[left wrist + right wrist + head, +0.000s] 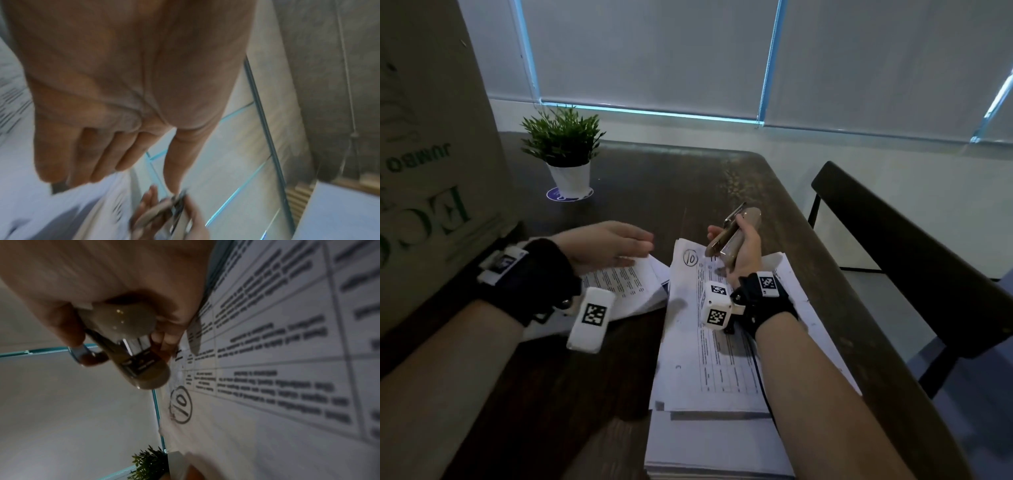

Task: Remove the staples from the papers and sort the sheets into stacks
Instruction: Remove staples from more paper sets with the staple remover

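two hands, one stapler, a lot of paper

two piles of printed sheets sit on the dark wooden table (pixel 688 178). the bigger pile (pixel 709 359) runs down the middle toward the camera, and its top sheet (pixel 267 353) has a hand-drawn circled "10" in the far corner plus a printed grid of text. the smaller pile (pixel 626 287) lies just to the left of it, edges fanned out a bit, touching or overlapping the big one near the far end, hard to say which.

right hand (pixel 743 246) is wrapped around a beige stapler-type tool (pixel 732 233) with a metal strip along it, held up off the paper just above the "10" corner. from the right wrist view the fingers are curled round the tool's (pixel 131 344) rounded body and the metal underside faces the camera. whether a staple is caught in it, can't tell.

left hand (pixel 613 243) is flat with fingers straight and together, holding nothing, hovering over the far end of the smaller pile. left wrist view is blurry but shows the palm (pixel 127 81) spread out, with the right hand and tool beyond the fingertips.

other stuff: little green plant in a white pot (pixel 568 154) on a blue coaster at the far left, a big cardboard box (pixel 431 154) with green lettering on the left edge, dark chair (pixel 893 240) on the right, roller blinds behind.
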